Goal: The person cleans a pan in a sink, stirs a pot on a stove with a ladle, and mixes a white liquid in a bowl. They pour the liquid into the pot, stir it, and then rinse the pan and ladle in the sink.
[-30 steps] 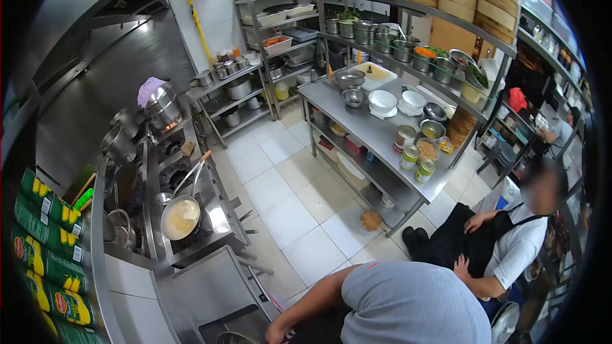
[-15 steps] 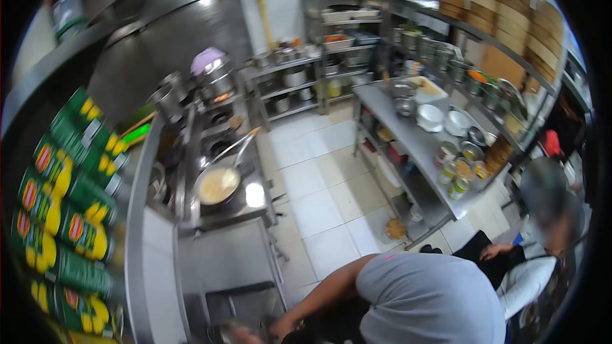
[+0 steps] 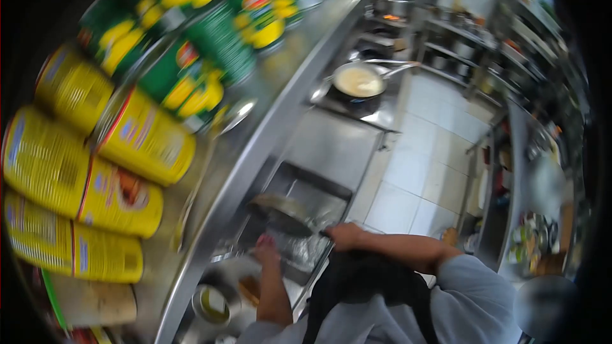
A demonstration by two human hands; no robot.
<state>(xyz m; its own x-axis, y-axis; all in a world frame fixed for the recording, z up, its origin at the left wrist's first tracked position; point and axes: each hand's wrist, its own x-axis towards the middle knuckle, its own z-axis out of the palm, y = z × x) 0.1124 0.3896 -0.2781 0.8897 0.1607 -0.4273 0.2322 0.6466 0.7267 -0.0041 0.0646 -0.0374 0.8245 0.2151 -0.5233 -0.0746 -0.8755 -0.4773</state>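
My right hand (image 3: 345, 236) is closed round the dark handle of a pan (image 3: 280, 212). The pan is tilted over a metal sink basin (image 3: 347, 200). Just below the pan, on its left side, is my left hand (image 3: 266, 246); motion blur hides its fingers and anything in them. Clear, shiny water or wet metal shows in the basin under the pan. Nearer to me, a round metal container (image 3: 211, 304) with something yellow-green in it stands left of my left forearm.
Green cans (image 3: 220, 41) and yellow cans (image 3: 124, 197) stand on the left shelf, with a long ladle (image 3: 197, 185) beside them. Ahead, a wok (image 3: 358, 81) of pale liquid sits on the stove. Metal shelving (image 3: 456, 51) stands at the back; a worktable (image 3: 519, 165) is at right.
The view has swung left and down, bringing the sink, the tilted pan and the yellow cans into sight. My hands and the pan now show much more fully.
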